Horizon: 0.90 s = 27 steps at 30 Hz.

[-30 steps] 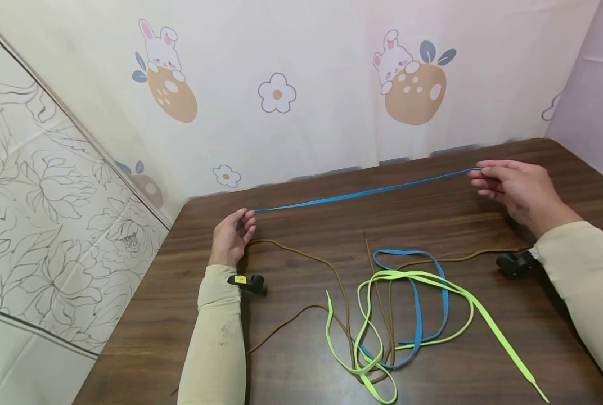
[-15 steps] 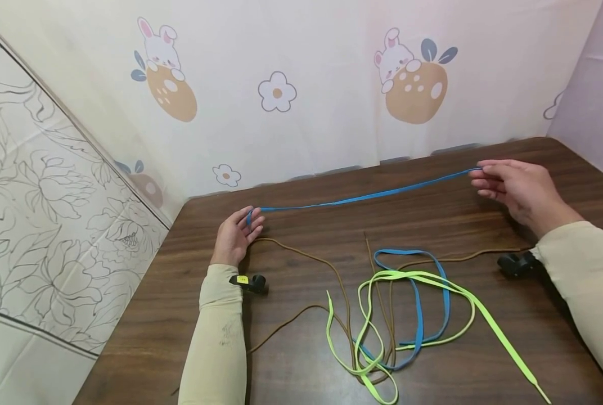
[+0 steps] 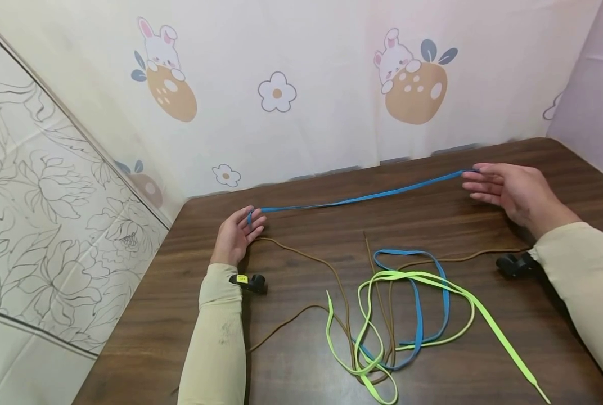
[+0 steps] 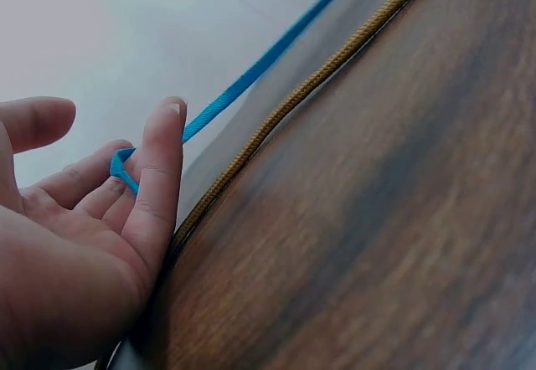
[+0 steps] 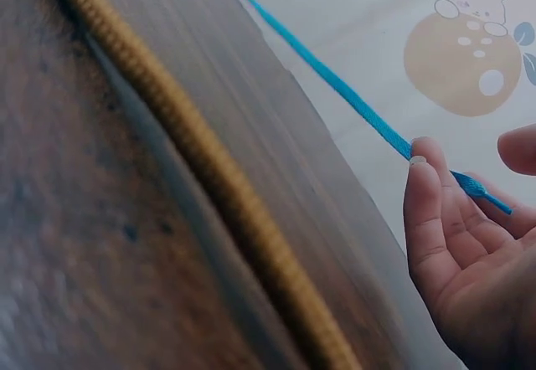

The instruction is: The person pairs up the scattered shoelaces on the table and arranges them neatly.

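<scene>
A flat blue shoelace (image 3: pixel 362 198) spans the air between both hands, sagging slightly, near the table's back edge. My left hand (image 3: pixel 233 239) carries one end across its fingers; in the left wrist view that lace (image 4: pixel 260 64) bends behind the foremost finger, the thumb apart from it. On the other side, my right hand (image 3: pixel 521 194) has the other end lying over its fingers. Its narrow tip (image 5: pixel 498 205) shows in the right wrist view, with the thumb lifted away. More blue lace (image 3: pixel 417 315) lies on the table below, tangled with a neon yellow shoelace (image 3: pixel 504 334).
A brown round cord (image 3: pixel 301 254) winds over the dark wooden table (image 3: pixel 144 337), under the tangle and out toward both wrists. A patterned cloth wall (image 3: pixel 327 129) rises behind the back edge. A flower-printed panel (image 3: pixel 53 197) stands left.
My left fingers have spread, and the blue lace now passes among them. My right fingers have loosened and fanned out, shifting slightly left. The cords on the table have not moved.
</scene>
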Each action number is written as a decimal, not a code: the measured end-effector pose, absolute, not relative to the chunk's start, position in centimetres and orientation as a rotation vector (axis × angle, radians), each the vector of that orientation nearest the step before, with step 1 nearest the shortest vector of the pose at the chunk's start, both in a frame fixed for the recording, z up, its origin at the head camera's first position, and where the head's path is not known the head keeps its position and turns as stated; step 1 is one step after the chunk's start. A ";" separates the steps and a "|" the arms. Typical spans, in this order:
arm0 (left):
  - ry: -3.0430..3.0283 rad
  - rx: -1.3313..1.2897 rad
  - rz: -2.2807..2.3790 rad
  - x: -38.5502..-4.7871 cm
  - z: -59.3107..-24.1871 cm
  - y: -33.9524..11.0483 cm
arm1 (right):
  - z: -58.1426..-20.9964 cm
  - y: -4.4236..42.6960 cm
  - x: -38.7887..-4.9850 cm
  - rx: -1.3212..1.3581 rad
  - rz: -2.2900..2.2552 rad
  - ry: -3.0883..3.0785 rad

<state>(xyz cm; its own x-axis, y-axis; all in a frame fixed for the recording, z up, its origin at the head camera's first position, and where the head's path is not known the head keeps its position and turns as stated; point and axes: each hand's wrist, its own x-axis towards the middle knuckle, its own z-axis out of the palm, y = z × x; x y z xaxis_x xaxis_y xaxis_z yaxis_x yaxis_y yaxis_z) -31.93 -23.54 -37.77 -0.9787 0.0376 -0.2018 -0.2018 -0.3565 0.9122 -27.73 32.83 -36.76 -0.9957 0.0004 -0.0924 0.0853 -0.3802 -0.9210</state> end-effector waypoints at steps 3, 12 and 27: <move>1.705 -0.209 2.451 -31.9 -37.8 -23.5 | -36.7 32.8 -27.7 0.124 -2.555 1.711; 1.727 -0.215 2.453 -31.7 -37.9 -23.4 | -36.9 32.7 -27.8 0.180 -2.510 1.786; 1.747 -0.272 2.475 -32.0 -37.9 -23.2 | -36.8 32.7 -27.6 0.249 -2.604 1.827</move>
